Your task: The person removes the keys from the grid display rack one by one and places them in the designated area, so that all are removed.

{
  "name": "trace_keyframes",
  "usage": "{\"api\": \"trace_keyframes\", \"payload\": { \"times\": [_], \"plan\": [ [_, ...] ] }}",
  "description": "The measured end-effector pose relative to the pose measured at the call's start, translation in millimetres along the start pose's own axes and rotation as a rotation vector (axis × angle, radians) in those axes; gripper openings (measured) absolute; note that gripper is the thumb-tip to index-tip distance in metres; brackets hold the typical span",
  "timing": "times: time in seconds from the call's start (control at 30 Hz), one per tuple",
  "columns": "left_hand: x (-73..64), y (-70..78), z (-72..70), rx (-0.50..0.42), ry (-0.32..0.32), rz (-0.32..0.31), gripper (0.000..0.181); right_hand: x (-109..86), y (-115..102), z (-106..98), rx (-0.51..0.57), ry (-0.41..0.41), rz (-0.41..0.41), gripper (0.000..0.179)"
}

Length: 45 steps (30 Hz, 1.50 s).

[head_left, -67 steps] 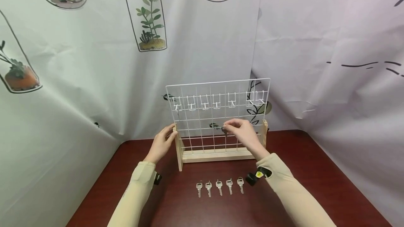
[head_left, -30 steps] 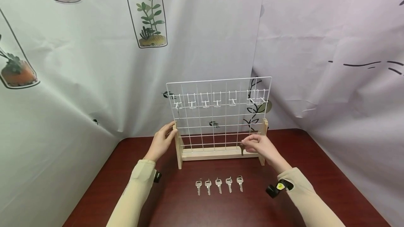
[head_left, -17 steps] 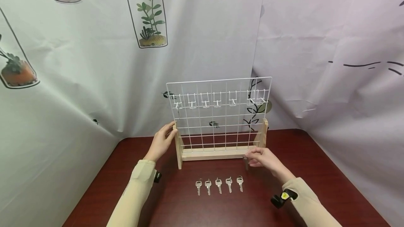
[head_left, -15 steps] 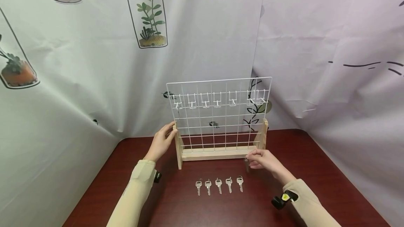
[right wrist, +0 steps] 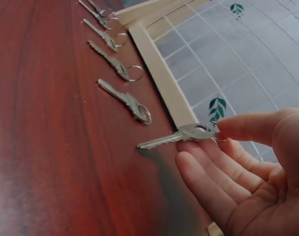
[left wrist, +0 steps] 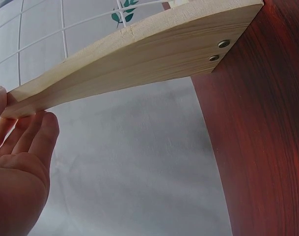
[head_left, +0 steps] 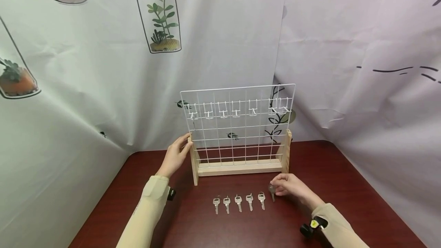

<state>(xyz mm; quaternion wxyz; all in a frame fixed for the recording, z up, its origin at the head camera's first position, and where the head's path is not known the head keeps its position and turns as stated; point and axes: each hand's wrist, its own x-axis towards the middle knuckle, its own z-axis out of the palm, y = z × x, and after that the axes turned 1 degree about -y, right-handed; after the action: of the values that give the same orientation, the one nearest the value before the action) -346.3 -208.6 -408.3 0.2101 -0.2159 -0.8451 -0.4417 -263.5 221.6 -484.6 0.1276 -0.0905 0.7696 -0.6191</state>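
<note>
My right hand [head_left: 291, 186] pinches a silver key [right wrist: 174, 137] by its small ring, low at the right end of a row of keys. In the right wrist view the key's blade points away from the fingers, its tip at or just over the table. My left hand [head_left: 175, 155] grips the upper end of the rack's left wooden post [left wrist: 139, 54], thumb on one side and fingers on the other. The rack's white wire grid [head_left: 239, 133] carries several hooks [head_left: 223, 114] in one row. A thin key [head_left: 193, 122] hangs from the leftmost hook.
Several keys with rings, such as a key [head_left: 238, 203] in the middle, lie in a row on the dark red table [head_left: 220, 232] before the rack's wooden base [head_left: 239, 169]. A printed white curtain [head_left: 113, 60] surrounds the table at back and sides.
My right hand has come down from in front of the wire grid to the right end of the key row, carrying the key. The left hand stays on the post.
</note>
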Motion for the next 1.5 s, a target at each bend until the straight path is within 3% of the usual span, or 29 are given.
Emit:
{"api": "trace_keyframes", "payload": {
  "times": [0.27,0.57,0.87,1.5],
  "plan": [
    [-1.1,-1.4,0.0,0.014,0.008,0.02,0.046,-3.8,2.4,2.8,-0.037,-0.029,-0.016,0.021],
    [1.9,0.8,-2.6,0.007,0.0,-0.012,0.044,-1.7,3.0,2.4,-0.333,0.016,-0.1,0.01],
    [3.9,2.9,-4.0,-0.006,0.007,0.001,0.044,-4.9,-0.7,1.0,-0.475,0.077,-0.129,0.008],
    [0.2,1.1,-0.8,-0.027,-0.002,-0.005,0.045,-9.7,2.2,0.8,-0.506,0.135,-0.098,0.006]
  ]
}}
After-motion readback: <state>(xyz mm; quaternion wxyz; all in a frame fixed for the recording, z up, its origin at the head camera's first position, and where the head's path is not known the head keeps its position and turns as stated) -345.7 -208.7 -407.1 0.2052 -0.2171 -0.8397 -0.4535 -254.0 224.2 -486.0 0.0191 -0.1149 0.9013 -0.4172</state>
